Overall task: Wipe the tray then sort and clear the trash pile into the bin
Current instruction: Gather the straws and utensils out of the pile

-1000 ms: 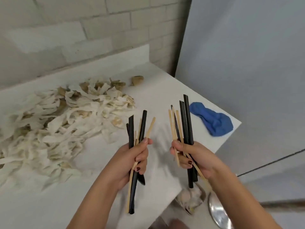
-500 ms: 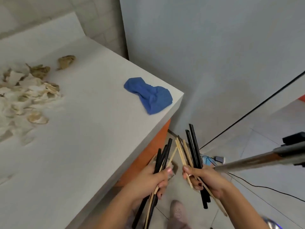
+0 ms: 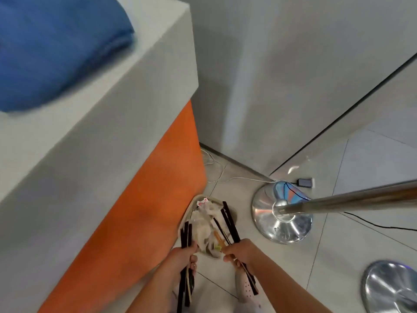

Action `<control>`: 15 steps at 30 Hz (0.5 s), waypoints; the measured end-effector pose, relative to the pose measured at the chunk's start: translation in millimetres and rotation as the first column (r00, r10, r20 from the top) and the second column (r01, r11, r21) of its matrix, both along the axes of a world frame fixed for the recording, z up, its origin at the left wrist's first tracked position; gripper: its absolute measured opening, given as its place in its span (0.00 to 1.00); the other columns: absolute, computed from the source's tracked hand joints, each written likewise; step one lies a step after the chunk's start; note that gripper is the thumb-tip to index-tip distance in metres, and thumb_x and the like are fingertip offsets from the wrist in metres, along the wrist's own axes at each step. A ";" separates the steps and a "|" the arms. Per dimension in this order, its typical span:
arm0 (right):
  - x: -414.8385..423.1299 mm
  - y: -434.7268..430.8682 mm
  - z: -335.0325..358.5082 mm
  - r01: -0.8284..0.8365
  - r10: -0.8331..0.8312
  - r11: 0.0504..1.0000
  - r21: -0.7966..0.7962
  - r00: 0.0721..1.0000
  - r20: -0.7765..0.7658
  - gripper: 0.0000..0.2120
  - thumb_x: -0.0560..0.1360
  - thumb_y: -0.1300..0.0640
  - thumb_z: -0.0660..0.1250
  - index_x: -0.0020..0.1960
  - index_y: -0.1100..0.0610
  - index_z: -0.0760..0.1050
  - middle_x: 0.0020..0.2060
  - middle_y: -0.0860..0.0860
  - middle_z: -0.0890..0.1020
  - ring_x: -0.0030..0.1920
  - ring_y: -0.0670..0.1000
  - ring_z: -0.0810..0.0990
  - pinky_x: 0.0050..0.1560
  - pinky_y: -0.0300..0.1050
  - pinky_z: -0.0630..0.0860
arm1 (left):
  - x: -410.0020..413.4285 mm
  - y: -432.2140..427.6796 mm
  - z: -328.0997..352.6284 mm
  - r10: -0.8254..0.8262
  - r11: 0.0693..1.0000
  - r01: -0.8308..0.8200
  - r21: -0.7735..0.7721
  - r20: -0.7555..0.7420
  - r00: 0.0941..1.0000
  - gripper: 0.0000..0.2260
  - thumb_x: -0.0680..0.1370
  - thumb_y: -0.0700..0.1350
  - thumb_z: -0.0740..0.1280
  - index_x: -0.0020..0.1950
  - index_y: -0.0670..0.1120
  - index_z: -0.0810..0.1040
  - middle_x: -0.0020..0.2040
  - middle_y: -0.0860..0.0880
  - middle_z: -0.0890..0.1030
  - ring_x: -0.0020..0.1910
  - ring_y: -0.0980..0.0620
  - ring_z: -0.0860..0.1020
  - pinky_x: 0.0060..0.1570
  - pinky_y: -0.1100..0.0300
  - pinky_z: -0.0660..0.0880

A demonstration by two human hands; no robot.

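Note:
My left hand [image 3: 184, 256] grips a bundle of black straws and wooden sticks [image 3: 186, 236]. My right hand [image 3: 240, 250] grips a second bundle of black straws and wooden sticks [image 3: 228, 220]. Both bundles point down over the small bin [image 3: 191, 205] on the floor, which stands beside the orange side of the counter and holds crumpled white paper trash [image 3: 206, 222]. A blue cloth [image 3: 56, 48] lies on the white counter top [image 3: 112, 109] at the upper left. The trash pile is out of view.
A shiny metal stand base [image 3: 282, 220] with a slanting pole [image 3: 361, 198] sits right of the bin. A second metal base [image 3: 392, 288] is at the lower right. Cables and a small device [image 3: 305, 182] lie by the wall. My shoes show under my arms.
My view has swung from the counter down to the floor. Both hands have carried their bundles off the counter's edge and lowered them over the bin.

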State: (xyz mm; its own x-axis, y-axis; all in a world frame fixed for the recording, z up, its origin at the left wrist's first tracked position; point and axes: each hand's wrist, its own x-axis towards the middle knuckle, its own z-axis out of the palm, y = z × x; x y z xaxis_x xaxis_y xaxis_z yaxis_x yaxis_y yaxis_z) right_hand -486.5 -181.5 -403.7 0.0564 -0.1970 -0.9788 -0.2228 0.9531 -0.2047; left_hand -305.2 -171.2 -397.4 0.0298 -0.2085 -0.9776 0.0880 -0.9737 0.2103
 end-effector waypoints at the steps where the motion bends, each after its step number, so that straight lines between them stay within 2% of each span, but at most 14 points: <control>1: 3.6 -3.5 -25.4 -0.008 0.008 1.000 0.012 1.000 -0.006 0.05 0.71 0.63 0.69 0.38 0.63 0.75 0.31 0.55 0.80 0.19 0.46 0.65 0.24 0.35 0.61 | -1.3 -6.3 -24.0 -0.011 1.000 0.011 0.006 0.009 1.000 0.12 0.79 0.46 0.64 0.50 0.36 0.76 0.23 0.49 0.67 0.21 0.52 0.66 0.23 0.61 0.68; 3: 12.1 -10.8 -73.9 -0.023 0.023 0.998 0.065 1.000 -0.006 0.12 0.72 0.65 0.65 0.30 0.61 0.70 0.20 0.53 0.74 0.17 0.46 0.64 0.22 0.34 0.61 | -4.0 -18.9 -69.6 -0.034 0.999 0.034 0.016 0.018 0.999 0.10 0.80 0.45 0.63 0.47 0.38 0.75 0.24 0.49 0.67 0.21 0.52 0.66 0.24 0.60 0.68; 5: 21.1 -15.9 -115.7 -0.029 0.027 0.989 0.145 1.000 0.015 0.17 0.75 0.65 0.60 0.28 0.59 0.66 0.15 0.51 0.69 0.17 0.46 0.64 0.21 0.33 0.62 | -5.6 -29.0 -111.8 -0.067 0.997 0.066 0.030 0.040 0.997 0.10 0.80 0.45 0.62 0.48 0.37 0.74 0.26 0.47 0.68 0.22 0.50 0.68 0.25 0.59 0.69; 7: 25.7 -18.5 -153.4 0.058 -0.071 0.974 0.219 0.996 0.051 0.17 0.77 0.65 0.57 0.29 0.59 0.66 0.20 0.52 0.69 0.20 0.48 0.66 0.22 0.35 0.65 | -7.0 -37.4 -150.1 -0.120 0.992 0.116 0.052 0.076 0.990 0.10 0.81 0.45 0.61 0.49 0.37 0.74 0.26 0.46 0.69 0.23 0.48 0.70 0.28 0.57 0.71; 8: 26.8 -18.9 -170.5 0.151 -0.175 0.952 0.266 0.982 0.066 0.15 0.77 0.66 0.57 0.31 0.60 0.68 0.23 0.52 0.70 0.19 0.48 0.67 0.22 0.35 0.66 | -7.4 -41.6 -166.6 -0.150 0.987 0.144 0.065 0.097 0.984 0.11 0.81 0.45 0.61 0.48 0.37 0.74 0.26 0.46 0.70 0.22 0.48 0.72 0.30 0.56 0.73; 11: 28.7 -21.8 -214.3 0.407 -0.465 0.831 0.379 0.883 0.070 0.12 0.78 0.66 0.56 0.37 0.63 0.71 0.25 0.53 0.72 0.16 0.47 0.68 0.19 0.32 0.67 | -7.3 -52.2 -206.6 -0.212 0.974 0.198 0.114 0.126 0.969 0.13 0.81 0.44 0.59 0.41 0.38 0.72 0.25 0.45 0.72 0.22 0.48 0.72 0.32 0.56 0.74; 15: 34.2 -32.6 -258.0 0.462 -0.553 0.773 0.435 0.827 0.103 0.10 0.77 0.66 0.56 0.39 0.64 0.72 0.21 0.52 0.72 0.16 0.46 0.68 0.19 0.33 0.68 | -6.7 -65.2 -254.3 -0.346 0.931 0.327 0.161 0.105 0.932 0.14 0.79 0.37 0.59 0.34 0.38 0.74 0.27 0.43 0.73 0.25 0.47 0.72 0.30 0.58 0.73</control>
State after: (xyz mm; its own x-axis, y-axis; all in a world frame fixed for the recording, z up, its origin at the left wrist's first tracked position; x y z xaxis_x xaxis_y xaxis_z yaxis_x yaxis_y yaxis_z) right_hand -452.4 -214.1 -661.6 0.2689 0.1220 -0.9554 0.3222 0.9234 0.2086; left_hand -311.9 -236.3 -651.7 0.1091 -0.0910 -0.9899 -0.2687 -0.9614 0.0587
